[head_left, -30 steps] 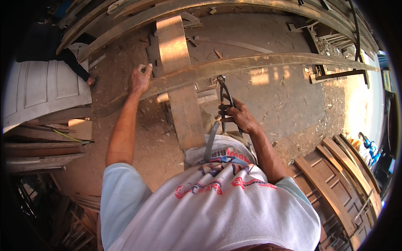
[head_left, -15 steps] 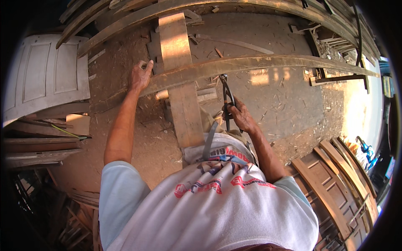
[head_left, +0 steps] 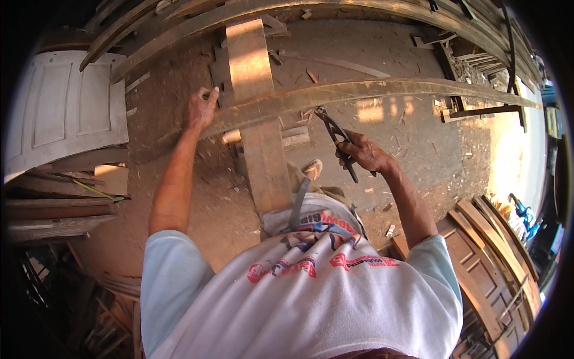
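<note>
A long, weathered wooden beam [head_left: 335, 93] stretches across the view, appearing bowed in the fisheye picture. My left hand [head_left: 203, 109] is closed around it near its left end, thumb upward. In my right hand [head_left: 369, 154] is a pair of pincers [head_left: 332, 127], gripped by its dark handles. The jaws point up and left, close to the beam's near edge; I cannot tell whether they touch it. Under the beam lies a wide plank [head_left: 266, 164], running away from my body.
A pale panelled door [head_left: 72, 107] stands at the left above stacked boards [head_left: 60, 206]. More long timbers [head_left: 359, 9] lie along the far side. Brown panelled doors [head_left: 478, 263] lean at the lower right. Wood chips litter the floor [head_left: 412, 161]. My foot [head_left: 313, 169] shows beside the plank.
My right hand has moved right with the pincers, which now tilt more, their handles swung right and apart. My left hand and the beam have stayed nearly still.
</note>
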Motion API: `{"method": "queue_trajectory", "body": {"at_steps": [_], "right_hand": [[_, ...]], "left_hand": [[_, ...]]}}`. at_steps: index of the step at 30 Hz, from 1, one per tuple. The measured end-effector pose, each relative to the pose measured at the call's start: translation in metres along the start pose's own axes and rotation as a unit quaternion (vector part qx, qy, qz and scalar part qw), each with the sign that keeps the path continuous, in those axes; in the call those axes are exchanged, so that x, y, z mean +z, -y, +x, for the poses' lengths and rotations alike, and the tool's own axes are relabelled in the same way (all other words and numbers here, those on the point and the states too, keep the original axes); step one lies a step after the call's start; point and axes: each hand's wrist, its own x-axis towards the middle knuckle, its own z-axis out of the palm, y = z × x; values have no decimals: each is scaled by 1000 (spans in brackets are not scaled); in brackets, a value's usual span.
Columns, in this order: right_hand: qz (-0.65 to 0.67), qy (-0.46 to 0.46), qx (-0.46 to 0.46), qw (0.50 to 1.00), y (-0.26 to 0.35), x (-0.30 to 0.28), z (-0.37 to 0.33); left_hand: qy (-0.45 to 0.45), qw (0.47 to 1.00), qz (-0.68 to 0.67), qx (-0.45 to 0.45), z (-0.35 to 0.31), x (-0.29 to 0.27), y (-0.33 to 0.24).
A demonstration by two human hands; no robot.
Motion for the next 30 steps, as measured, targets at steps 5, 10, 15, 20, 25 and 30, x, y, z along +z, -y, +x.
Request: {"method": "queue_trajectory", "body": {"at_steps": [5, 10, 15, 20, 25, 30], "right_hand": [[86, -24, -44, 995, -33, 24, 10], [77, -66, -62, 993, -33, 39, 14], [97, -74, -61, 991, -34, 40, 20], [339, -133, -28, 931, -40, 97, 30], [587, -48, -49, 807, -10, 121, 33], [747, 26, -58, 661, 11, 128, 35]], "left_hand": [[-1, 1000, -10, 10, 1, -1, 3], [-14, 999, 42, 0, 5, 1, 5], [-1, 999, 37, 5, -3, -5, -10], [3, 999, 36, -32, -7, -8, -17], [-29, 999, 3, -38, -15, -5, -10], [-11, 998, 17, -56, -12, -5, -10]]}}
